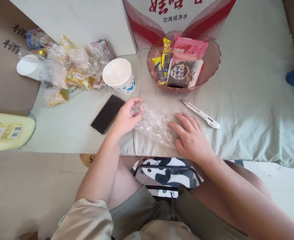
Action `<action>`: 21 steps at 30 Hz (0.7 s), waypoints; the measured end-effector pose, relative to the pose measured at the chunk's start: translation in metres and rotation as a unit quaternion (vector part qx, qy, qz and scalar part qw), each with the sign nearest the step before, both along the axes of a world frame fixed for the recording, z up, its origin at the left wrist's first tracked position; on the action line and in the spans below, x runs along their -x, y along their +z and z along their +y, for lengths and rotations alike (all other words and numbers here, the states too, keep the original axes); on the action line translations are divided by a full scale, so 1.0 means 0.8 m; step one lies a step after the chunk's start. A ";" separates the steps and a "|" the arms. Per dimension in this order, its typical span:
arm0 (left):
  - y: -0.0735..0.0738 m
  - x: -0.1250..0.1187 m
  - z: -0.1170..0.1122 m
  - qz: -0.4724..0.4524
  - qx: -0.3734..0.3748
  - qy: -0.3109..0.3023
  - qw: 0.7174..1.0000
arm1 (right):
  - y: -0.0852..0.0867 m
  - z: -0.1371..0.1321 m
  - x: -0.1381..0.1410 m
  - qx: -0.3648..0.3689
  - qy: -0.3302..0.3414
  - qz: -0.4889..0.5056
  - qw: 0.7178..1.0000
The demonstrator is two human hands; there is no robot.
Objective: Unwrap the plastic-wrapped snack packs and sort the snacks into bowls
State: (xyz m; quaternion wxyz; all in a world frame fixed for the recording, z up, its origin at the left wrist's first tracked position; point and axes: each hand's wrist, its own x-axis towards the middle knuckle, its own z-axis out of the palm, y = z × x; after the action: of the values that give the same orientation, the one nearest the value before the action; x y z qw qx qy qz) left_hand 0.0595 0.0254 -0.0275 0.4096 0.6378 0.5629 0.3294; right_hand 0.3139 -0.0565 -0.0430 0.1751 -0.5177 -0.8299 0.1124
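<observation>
A clear, crumpled plastic bag (156, 128) lies on the cloth-covered surface in front of me. My left hand (130, 115) is closed on the bag's left end, thumb and fingers pinching the film. At the other end, my right hand (193, 135) lies palm down with fingers spread, its fingertips at the edge of the plastic. A white utility knife (201, 114) rests just beyond the right hand. Beside the left wrist is a dark phone (108, 114), lying flat. Behind the left hand stands a white paper cup (119, 76) with a blue leaf print.
A pink scalloped bowl (213, 63) holds several packaged snacks, backed by a red and white carton (147, 25). Loose wrapped snacks (79, 78) and a tipped paper cup (28, 67) are heaped at the left. A yellow-green bottle (12, 131) lies at the left edge.
</observation>
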 end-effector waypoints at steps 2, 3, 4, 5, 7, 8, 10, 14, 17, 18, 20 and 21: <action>-0.002 0.013 -0.005 -0.007 0.001 0.017 1.000 | -0.002 0.000 -0.002 -0.003 -0.027 -0.005 1.000; -0.003 0.019 -0.009 -0.008 -0.001 0.029 1.000 | -0.002 -0.001 -0.002 -0.007 -0.039 -0.009 0.999; -0.003 0.025 -0.011 -0.005 -0.006 0.043 0.999 | -0.002 -0.001 -0.002 -0.010 -0.051 -0.011 0.999; -0.003 0.030 -0.013 0.003 -0.014 0.056 0.998 | -0.001 -0.001 -0.002 -0.013 -0.062 -0.012 0.998; 0.000 0.040 -0.016 0.017 -0.030 0.076 0.997 | 0.003 -0.001 -0.005 -0.018 -0.074 0.001 0.997; 0.003 0.043 -0.016 0.016 -0.029 0.079 0.996 | 0.005 0.000 -0.008 -0.021 -0.075 0.022 0.997; 0.010 0.047 -0.017 -0.005 -0.002 0.063 0.998 | 0.010 0.003 -0.015 -0.025 -0.066 0.099 0.993; 0.027 0.033 -0.024 -0.069 0.069 -0.035 0.995 | 0.016 0.011 -0.018 0.047 -0.026 0.303 0.951; 0.034 0.011 -0.032 -0.092 0.104 -0.112 0.984 | 0.014 0.012 0.000 0.203 0.047 0.392 0.896; 0.035 0.005 -0.034 -0.097 0.113 -0.125 0.981 | 0.014 0.011 0.008 0.251 0.071 0.390 0.883; 0.036 -0.004 -0.035 -0.116 0.128 -0.132 0.976 | 0.013 0.008 0.020 0.306 0.086 0.344 0.884; 0.035 -0.006 -0.034 -0.132 0.134 -0.129 0.974 | 0.013 0.007 0.023 0.311 0.075 0.320 0.892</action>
State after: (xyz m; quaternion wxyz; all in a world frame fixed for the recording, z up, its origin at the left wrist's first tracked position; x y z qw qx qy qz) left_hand 0.0644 -0.0014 0.0005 0.6014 0.5953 0.4555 0.2766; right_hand 0.2954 -0.0509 -0.0329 0.2525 -0.4179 -0.6877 0.5374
